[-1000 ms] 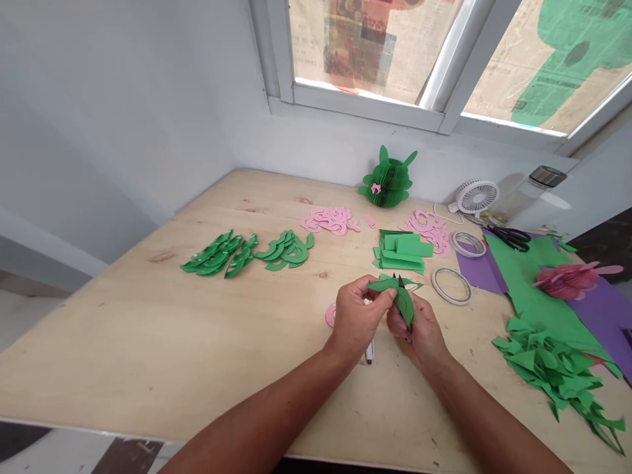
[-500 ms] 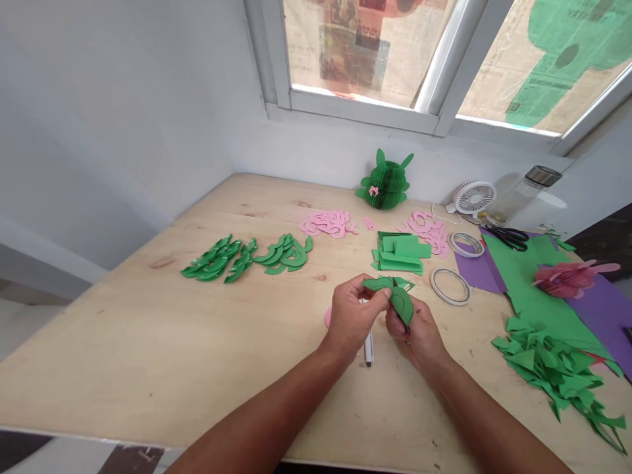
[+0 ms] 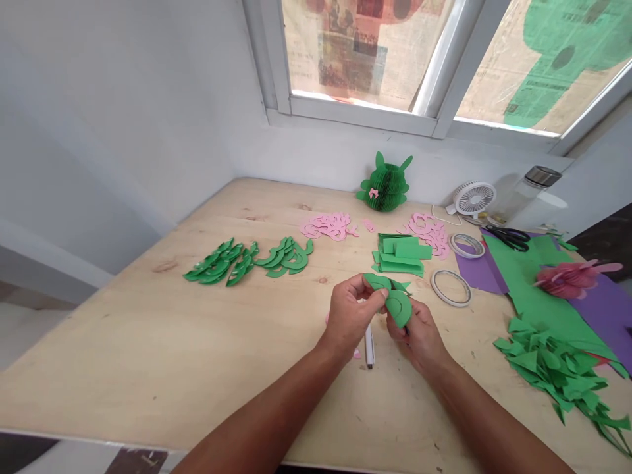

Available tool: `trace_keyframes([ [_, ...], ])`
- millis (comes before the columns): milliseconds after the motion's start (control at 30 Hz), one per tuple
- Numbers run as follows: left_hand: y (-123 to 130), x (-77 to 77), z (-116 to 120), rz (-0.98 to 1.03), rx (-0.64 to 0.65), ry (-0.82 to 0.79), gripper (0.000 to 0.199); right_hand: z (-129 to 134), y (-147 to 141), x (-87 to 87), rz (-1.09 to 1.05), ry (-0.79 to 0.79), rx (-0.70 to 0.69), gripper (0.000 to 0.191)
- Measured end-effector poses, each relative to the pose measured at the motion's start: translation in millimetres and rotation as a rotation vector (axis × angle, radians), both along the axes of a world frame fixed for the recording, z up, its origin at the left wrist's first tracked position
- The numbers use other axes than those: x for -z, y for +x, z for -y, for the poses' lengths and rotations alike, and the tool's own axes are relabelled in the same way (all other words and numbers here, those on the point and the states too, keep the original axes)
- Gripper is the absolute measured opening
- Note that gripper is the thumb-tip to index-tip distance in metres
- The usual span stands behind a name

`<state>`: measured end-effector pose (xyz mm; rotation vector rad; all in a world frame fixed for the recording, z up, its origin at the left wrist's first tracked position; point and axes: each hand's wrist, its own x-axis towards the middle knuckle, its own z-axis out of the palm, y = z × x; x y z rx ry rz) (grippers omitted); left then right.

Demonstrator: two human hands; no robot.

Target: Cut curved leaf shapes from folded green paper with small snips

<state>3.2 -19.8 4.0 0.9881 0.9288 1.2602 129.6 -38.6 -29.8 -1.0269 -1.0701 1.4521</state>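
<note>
A folded green paper piece (image 3: pixel 399 308) with curved lines drawn on it is held up over the table. My left hand (image 3: pixel 348 313) pinches it between thumb and fingers from the left. On its right side my right hand (image 3: pixel 419 332) is closed, with a small dark bit of what look like scissors showing at the fingers; the blades are hidden. Under the hands lies a white pen (image 3: pixel 369 349), its upper end covered. Pink paper shows partly behind my left hand. Just beyond stands a stack of folded green paper strips (image 3: pixel 402 253).
Green cut-outs (image 3: pixel 217 261) and curved green pieces (image 3: pixel 286 255) lie left, pink cut-outs (image 3: pixel 328 226) behind. Tape rolls (image 3: pixel 451 288), black scissors (image 3: pixel 508 238), a fan (image 3: pixel 474 197), a bottle (image 3: pixel 528 191) and green scraps (image 3: pixel 557 368) are right. A green paper figure (image 3: pixel 386 186) stands by the wall.
The green paper has tilted, so more of its drawn face shows. Both hands keep nearly the same place and hold.
</note>
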Motion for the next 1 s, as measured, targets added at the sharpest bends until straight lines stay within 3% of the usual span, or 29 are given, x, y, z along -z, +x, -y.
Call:
trace_keyframes([
  [1000,-2.0,-2.4,3.5,-0.065,0.027,0.015,0.013,3.2,-6.5,-1.8,-0.084,-0.060,0.008,0.027],
])
